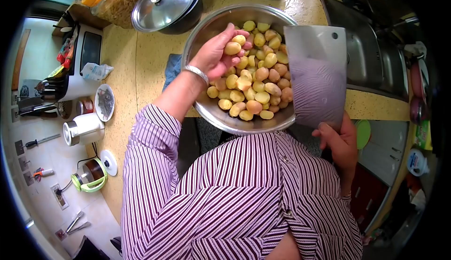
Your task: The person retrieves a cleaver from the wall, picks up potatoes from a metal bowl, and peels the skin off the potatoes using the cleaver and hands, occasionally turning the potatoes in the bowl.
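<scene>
My left hand (221,52) is above the left part of a large steel bowl (193,39), its fingers curled round a couple of small potatoes (232,48). Many more small yellow potatoes (254,106) fill the bowl below it, some of them looking cut. At the bowl's right side, my right hand (339,140) grips a broad cleaver (317,79) low down, with the blade upright and its face toward me. The cleaver's handle is hidden in my fingers. Its blade covers part of the bowl's right rim.
A lidded pot (165,6) and a jar with an orange lid (115,2) stand at the back left. A steel sink (376,49) is at the right. Along the left are a small plate (104,102), a white canister (84,129) and a green-trimmed kettle (90,175).
</scene>
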`<state>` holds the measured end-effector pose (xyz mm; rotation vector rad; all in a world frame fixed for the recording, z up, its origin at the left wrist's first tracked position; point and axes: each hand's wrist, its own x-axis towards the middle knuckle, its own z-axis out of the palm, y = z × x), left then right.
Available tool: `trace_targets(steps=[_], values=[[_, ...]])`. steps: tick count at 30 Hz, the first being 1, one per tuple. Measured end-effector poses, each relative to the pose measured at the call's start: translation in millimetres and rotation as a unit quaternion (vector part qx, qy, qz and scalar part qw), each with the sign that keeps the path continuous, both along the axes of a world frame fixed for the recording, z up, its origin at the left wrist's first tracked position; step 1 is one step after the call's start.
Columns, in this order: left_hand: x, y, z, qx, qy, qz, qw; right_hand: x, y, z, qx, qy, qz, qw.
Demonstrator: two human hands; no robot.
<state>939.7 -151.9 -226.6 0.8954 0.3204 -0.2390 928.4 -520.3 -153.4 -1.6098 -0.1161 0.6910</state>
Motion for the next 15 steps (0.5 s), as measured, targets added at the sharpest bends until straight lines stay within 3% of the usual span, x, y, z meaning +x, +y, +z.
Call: trace_targets(steps=[1, 5, 9, 13, 15], values=[[-1, -6, 0, -0.119, -0.031, 0.016, 0.992, -1, 5, 6, 0.000, -0.002, -0.002, 1.000], [-3, -53, 13, -0.179, -0.023, 0.186, 0.966, -3, 18, 16, -0.076, -0.070, 0.057, 0.993], [0, -65, 12, -0.205, -0.046, 0.189, 0.959, 1, 24, 6, -0.057, -0.210, 0.100, 0.971], [0, -71, 16, -0.193, -0.036, 0.225, 0.954, 2, 26, 5, -0.051, -0.230, 0.111, 0.965], [0, -68, 15, -0.260, -0.040, 0.212, 0.941, 0, 29, 16, -0.087, -0.156, 0.110, 0.978]])
